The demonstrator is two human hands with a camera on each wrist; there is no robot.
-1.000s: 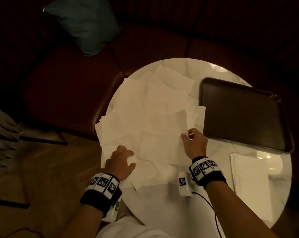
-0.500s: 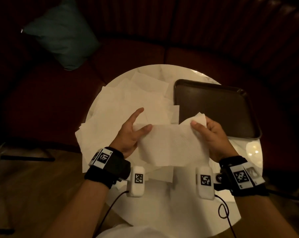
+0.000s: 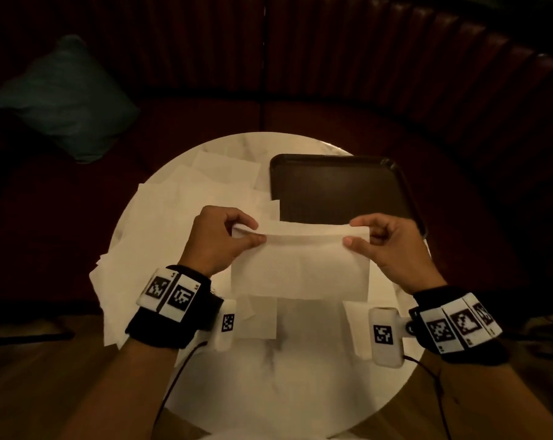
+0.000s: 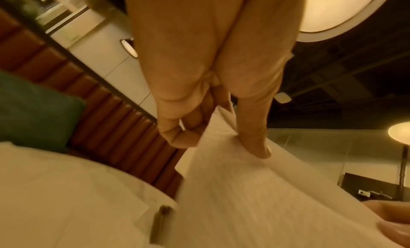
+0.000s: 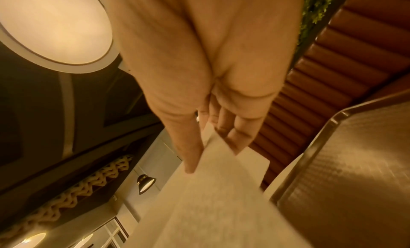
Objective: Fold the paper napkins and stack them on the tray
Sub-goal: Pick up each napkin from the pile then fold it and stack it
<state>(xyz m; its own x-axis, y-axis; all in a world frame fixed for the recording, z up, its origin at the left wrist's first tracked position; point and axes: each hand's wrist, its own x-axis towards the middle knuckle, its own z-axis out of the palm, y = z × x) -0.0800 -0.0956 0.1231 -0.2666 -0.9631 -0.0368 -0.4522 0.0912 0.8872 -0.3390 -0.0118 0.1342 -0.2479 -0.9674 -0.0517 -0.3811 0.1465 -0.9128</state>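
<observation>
I hold one white paper napkin (image 3: 300, 265) stretched above the round table, its top edge doubled over. My left hand (image 3: 224, 239) pinches its upper left corner between thumb and fingers; the left wrist view shows the thumb on the napkin (image 4: 255, 190). My right hand (image 3: 386, 239) pinches the upper right corner, and the right wrist view shows the napkin (image 5: 210, 199) pinched the same way. The dark rectangular tray (image 3: 338, 188) lies just beyond my hands with nothing in it; in the right wrist view the tray (image 5: 355, 164) fills the right side.
Several loose unfolded napkins (image 3: 173, 223) cover the left half of the white marble table (image 3: 284, 376) and overhang its left edge. A dark red bench surrounds the far side, with a teal cushion (image 3: 65, 100) at the left. Cables trail from my wrists.
I lifted one napkin off the pile with both hands, brought it toward me over the middle of the table, and stretched it flat between the two hands. My head turned, shifting the view.
</observation>
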